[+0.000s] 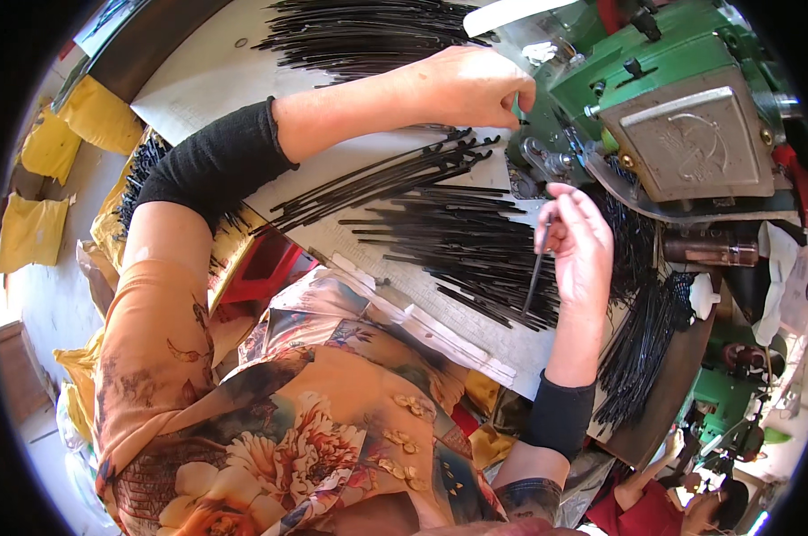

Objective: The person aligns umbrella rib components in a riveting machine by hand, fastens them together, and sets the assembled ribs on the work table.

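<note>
My left hand (486, 87) reaches across the worktable to the green machine (592, 67). Its fingers are curled together at the machine's edge, and whatever they pinch is hidden. A thin black rod (536, 279) slants down from my right hand (579, 246), pinched between thumb and fingers. Below that hand's reach, to its left, lies a spread pile of similar black rods (449, 237) on the pale tabletop (328, 201). Under my left forearm is a smaller group of rods with hooked ends (382, 174).
Another heap of black rods (359, 36) lies at the far side. A dark bundle (641, 353) hangs over the table's right edge. The machine's grey cover (690, 134) juts in at right. Yellow sacks (100, 116) are at left; a co-worker in red (641, 505) sits lower right.
</note>
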A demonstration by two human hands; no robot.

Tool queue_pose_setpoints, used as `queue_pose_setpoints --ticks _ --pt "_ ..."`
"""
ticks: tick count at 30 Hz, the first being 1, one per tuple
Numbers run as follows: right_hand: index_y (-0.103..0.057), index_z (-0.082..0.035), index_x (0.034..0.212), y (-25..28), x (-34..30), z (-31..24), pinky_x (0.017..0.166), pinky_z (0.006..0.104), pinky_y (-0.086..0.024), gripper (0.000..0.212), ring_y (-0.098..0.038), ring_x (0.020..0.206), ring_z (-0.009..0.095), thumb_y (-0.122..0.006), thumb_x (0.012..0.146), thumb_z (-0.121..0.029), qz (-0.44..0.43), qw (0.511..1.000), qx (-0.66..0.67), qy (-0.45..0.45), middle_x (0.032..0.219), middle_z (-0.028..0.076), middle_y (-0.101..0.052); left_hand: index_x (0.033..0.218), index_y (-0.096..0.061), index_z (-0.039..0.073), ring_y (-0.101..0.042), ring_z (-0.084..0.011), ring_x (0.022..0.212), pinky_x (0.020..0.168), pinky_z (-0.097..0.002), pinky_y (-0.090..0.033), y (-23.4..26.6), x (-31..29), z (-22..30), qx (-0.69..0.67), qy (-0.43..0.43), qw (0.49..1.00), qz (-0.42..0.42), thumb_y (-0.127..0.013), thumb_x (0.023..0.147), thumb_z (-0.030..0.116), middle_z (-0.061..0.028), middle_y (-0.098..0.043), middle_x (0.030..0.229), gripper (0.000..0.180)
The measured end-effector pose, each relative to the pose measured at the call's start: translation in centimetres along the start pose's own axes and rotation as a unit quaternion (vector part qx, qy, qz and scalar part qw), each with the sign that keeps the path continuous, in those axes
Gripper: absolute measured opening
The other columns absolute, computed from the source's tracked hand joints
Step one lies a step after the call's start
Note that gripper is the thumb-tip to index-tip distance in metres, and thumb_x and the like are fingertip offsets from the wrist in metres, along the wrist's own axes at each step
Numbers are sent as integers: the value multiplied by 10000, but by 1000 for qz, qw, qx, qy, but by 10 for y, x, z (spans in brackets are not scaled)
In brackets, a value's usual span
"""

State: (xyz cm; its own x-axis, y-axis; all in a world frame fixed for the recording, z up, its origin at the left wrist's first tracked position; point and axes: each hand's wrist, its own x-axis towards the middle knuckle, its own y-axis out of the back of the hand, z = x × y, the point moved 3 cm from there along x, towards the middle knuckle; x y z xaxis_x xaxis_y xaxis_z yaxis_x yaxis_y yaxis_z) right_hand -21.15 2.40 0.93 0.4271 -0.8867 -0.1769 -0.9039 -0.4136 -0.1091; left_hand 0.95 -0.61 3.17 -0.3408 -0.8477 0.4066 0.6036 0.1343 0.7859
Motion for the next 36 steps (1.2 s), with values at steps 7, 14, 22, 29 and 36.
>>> queue_pose_setpoints --ticks 7,14,22,29,36 --pt "-548 45 1067 -17 -4 1 466 191 -454 254 -551 519 78 -487 927 -157 -46 989 -137 -20 746 71 -587 956 -639 27 -612 -157 542 553 -292 -492 -20 5 23 -163 50 979 -109 -666 763 200 -87 -645 743 261" --pt "-543 44 1074 -14 -5 -5 457 192 -447 253 -545 507 83 -478 930 -153 -38 989 -146 -10 742 73 -583 969 -641 14 -580 -96 496 473 -240 -478 -24 8 31 -226 59 968 -88 -677 778 189 -64 -637 760 262" --pt "-547 37 1073 -11 -3 -6 451 191 -440 244 -539 500 86 -485 927 -148 -16 993 -120 -4 738 73 -582 974 -641 14 -551 -79 479 440 -225 -469 -25 14 30 -238 69 967 -64 -675 780 192 -47 -628 755 265" --pt "-548 37 1079 -10 -2 -5 448 188 -439 254 -540 500 81 -494 923 -156 -10 993 -116 1 730 69 -585 971 -643 14 -546 -76 477 436 -226 -463 -27 15 30 -246 69 965 -61 -672 780 198 -44 -629 747 267" --pt "-549 41 1072 -9 -1 -6 442 184 -434 259 -539 493 79 -497 922 -165 -11 993 -119 1 731 71 -586 966 -643 12 -547 -81 475 433 -230 -464 -28 15 31 -234 62 969 -58 -675 775 201 -45 -631 750 271"
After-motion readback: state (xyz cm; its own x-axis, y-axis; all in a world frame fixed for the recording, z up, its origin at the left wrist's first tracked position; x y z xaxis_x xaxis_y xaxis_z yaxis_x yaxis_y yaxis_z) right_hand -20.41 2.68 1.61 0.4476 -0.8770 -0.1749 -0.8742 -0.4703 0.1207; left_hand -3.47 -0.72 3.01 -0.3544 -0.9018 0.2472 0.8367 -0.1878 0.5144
